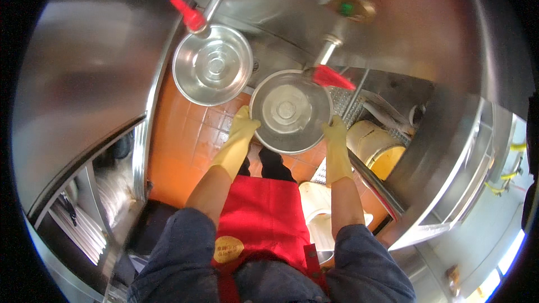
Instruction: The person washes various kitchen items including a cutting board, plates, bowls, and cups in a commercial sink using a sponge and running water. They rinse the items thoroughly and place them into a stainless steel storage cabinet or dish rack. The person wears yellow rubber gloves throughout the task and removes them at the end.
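Note:
Both my hands wear pale yellow rubber gloves and grip opposite sides of a round stainless steel basin. My left hand holds its left rim, and my right hand its right rim. Some clear liquid seems to lie in the bottom. Above the basin's upper right edge is a metal tap with a red lever, partly overlapping the rim in view. A second steel basin stands to the upper left, apart from my hands, beneath another tap with a red lever.
A pale bucket with a yellow inside lies to the right, beside a dark pipe. White containers stand by my right forearm. At lower left, a steel cabinet holds several white plates. Orange tiles cover the floor.

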Available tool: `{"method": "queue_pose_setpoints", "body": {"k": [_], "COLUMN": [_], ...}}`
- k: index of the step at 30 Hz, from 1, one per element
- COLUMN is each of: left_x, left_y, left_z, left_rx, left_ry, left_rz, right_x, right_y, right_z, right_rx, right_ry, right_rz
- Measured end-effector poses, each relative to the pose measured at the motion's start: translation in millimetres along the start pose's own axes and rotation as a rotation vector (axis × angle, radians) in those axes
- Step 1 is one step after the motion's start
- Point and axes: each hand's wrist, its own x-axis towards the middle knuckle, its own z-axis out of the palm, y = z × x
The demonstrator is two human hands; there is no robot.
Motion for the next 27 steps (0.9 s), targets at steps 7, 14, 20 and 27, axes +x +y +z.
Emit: {"method": "queue_pose_setpoints", "body": {"k": [7,14,20,27], "left_x": [-116.5,-286.1,-374.1,-435.6], "left_y": [54.7,217.1,319.3,417.6], "left_z": [-36.1,-72.3,-63.4,21.3], "left_rx": [-0.208,-0.262,-0.076,0.08], "left_ry": [-0.111,-0.184,-0.295,-0.367], "left_rz": [0.051,0.142,0.315,0.435], "right_x": [-130.8,-278.9,-345.4,-369.2], "right_y": [-36.9,-123.0,-129.8,-107.6], "right_z": [-71.6,-194.7,-279.6,-378.0], "right_rx": [0.311,0.605,1.065,1.348], "right_ry": [0.091,0.167,0.255,0.372], "right_rz": [0.021,0.198,0.124,0.153]}}
